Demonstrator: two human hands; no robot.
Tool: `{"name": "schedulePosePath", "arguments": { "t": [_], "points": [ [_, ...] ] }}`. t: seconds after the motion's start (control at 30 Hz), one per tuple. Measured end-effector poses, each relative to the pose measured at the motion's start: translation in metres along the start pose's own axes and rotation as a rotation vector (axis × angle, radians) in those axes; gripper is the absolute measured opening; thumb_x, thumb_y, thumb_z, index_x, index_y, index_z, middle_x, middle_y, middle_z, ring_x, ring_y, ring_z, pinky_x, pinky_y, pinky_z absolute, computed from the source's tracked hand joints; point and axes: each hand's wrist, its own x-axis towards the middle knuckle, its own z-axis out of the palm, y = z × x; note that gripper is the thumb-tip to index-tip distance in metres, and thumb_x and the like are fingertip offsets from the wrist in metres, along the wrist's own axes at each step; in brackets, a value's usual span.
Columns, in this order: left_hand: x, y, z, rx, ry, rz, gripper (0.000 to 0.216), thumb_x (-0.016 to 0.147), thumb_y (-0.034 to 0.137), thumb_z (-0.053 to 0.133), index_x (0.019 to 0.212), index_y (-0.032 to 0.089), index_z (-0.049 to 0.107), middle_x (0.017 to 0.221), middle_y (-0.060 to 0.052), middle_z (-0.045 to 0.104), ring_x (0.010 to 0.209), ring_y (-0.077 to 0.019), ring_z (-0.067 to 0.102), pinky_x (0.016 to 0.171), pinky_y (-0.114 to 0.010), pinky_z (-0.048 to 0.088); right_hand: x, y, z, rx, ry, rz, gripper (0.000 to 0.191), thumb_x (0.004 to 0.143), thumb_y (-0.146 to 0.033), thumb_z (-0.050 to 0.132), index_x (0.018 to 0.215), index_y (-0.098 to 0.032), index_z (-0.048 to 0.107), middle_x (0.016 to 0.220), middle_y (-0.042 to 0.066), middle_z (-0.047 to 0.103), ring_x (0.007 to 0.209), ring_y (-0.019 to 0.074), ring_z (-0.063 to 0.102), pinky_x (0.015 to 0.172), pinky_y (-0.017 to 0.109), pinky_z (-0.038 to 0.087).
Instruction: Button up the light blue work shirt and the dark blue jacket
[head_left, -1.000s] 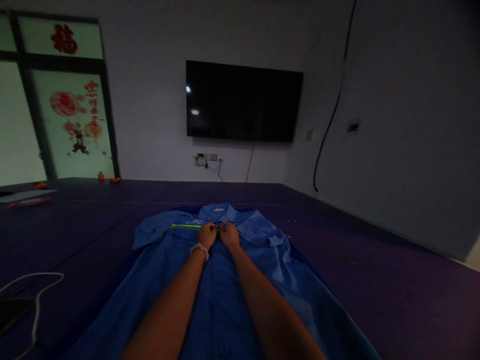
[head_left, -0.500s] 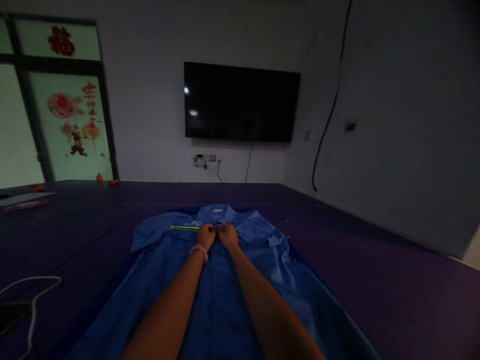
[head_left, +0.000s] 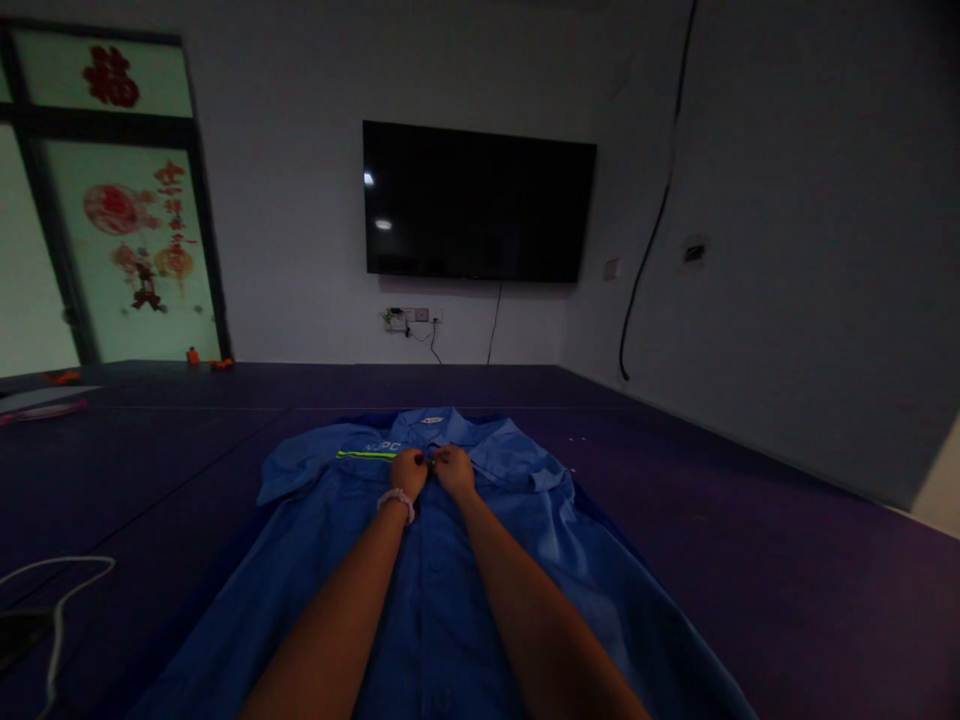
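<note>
A blue short-sleeved work shirt (head_left: 315, 560) lies spread out face up, its collar (head_left: 430, 424) at the far end. A bright yellow-green stripe (head_left: 367, 455) and pale letters run across the chest. On the front placket, just below the collar, my left hand (head_left: 409, 472) pinches the shirt's cloth, a pink scrunchie (head_left: 397, 504) round its wrist. Close beside it, my right hand (head_left: 454, 470) is also closed on the placket, fingertips almost meeting the left ones. Whether a button sits between the fingers is too small to tell.
The shirt lies on a dark purple surface (head_left: 735, 560). At the left are a white cable (head_left: 56, 640), a dark flat object (head_left: 22, 635) and a pink-edged item (head_left: 45, 411). Small orange things (head_left: 193, 355) stand near the door. A television (head_left: 480, 200) hangs on the far wall.
Both hands stay at the same spot on the placket, with only slight finger movement. The whole view has shifted a little.
</note>
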Motion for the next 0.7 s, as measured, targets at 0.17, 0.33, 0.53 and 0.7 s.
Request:
{"name": "schedulePosePath", "arguments": {
  "t": [0.17, 0.33, 0.53, 0.7],
  "points": [
    [0.0014, -0.0014, 0.0018, -0.011, -0.004, -0.007, 0.015, 0.071, 0.016, 0.056, 0.080, 0.011, 0.067, 0.082, -0.009, 0.067, 0.075, -0.0147, 0.059, 0.066, -0.021, 0.039, 0.0010, 0.0020, 0.0014, 0.030, 0.012, 0.003, 0.020, 0.073, -0.017, 0.052, 0.086, -0.016, 0.067, 0.081, 0.006, 0.069, 0.076, 0.0152, 0.064, 0.063, 0.018, 0.044],
    [0.0026, -0.0036, 0.0039, -0.031, -0.014, -0.010, 0.016, 0.071, 0.015, 0.057, 0.083, 0.012, 0.067, 0.084, -0.009, 0.068, 0.078, -0.0150, 0.060, 0.068, -0.022, 0.041, 0.0015, 0.0040, 0.0024, 0.067, 0.029, -0.021, 0.021, 0.072, -0.016, 0.051, 0.084, -0.015, 0.067, 0.080, 0.006, 0.069, 0.074, 0.0154, 0.064, 0.064, 0.018, 0.045],
    [0.0035, -0.0036, 0.0042, -0.055, -0.018, -0.007, 0.020, 0.070, 0.013, 0.057, 0.089, 0.012, 0.066, 0.091, -0.010, 0.067, 0.082, -0.0153, 0.061, 0.072, -0.022, 0.043, 0.0025, 0.0073, 0.0050, 0.119, 0.031, -0.022, 0.022, 0.069, -0.013, 0.050, 0.083, -0.015, 0.067, 0.079, 0.007, 0.069, 0.072, 0.0155, 0.064, 0.062, 0.019, 0.046],
    [0.0025, -0.0026, 0.0034, -0.068, -0.024, -0.003, 0.022, 0.071, 0.013, 0.057, 0.092, 0.011, 0.065, 0.093, -0.010, 0.067, 0.086, -0.0161, 0.061, 0.075, -0.023, 0.044, 0.0041, 0.0079, 0.0049, 0.159, 0.013, -0.018, 0.023, 0.069, -0.013, 0.049, 0.084, -0.013, 0.066, 0.079, 0.007, 0.069, 0.070, 0.0153, 0.064, 0.061, 0.019, 0.046]
  ]
}}
